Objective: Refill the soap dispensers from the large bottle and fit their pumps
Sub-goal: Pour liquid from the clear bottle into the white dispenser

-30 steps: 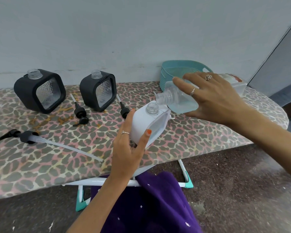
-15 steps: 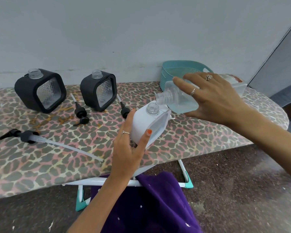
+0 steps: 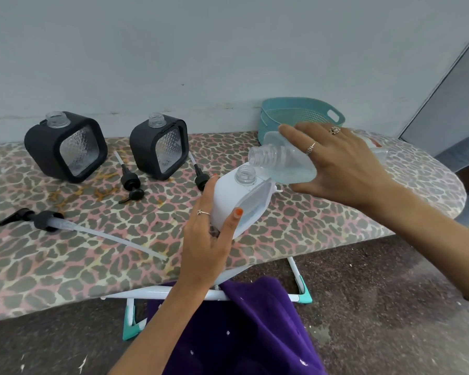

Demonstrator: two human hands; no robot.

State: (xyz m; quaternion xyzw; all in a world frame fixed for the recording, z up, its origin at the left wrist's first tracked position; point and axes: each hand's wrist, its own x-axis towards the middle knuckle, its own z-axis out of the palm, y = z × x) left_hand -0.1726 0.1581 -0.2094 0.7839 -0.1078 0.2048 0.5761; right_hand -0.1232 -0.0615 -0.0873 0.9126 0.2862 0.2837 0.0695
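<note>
My left hand (image 3: 206,239) grips a white square soap dispenser (image 3: 240,196), tilted, with its clear neck uncapped. My right hand (image 3: 336,166) holds the large clear bottle (image 3: 279,161) on its side, pale blue liquid inside, its open mouth just above and behind the dispenser's neck. Two black square dispensers (image 3: 65,147) (image 3: 160,147) stand uncapped at the back of the board. Two small black pumps (image 3: 130,182) (image 3: 201,180) lie in front of them. A long-tubed black pump (image 3: 46,220) lies at the left.
Everything rests on a leopard-print ironing board (image 3: 65,266) against a pale wall. A teal plastic basket (image 3: 298,115) stands at the back right. Purple cloth (image 3: 241,334) hangs below the board's white frame. The floor is dark and speckled.
Nothing has visibly moved; both hands hold the dispenser and the tipped bottle in the same pose.
</note>
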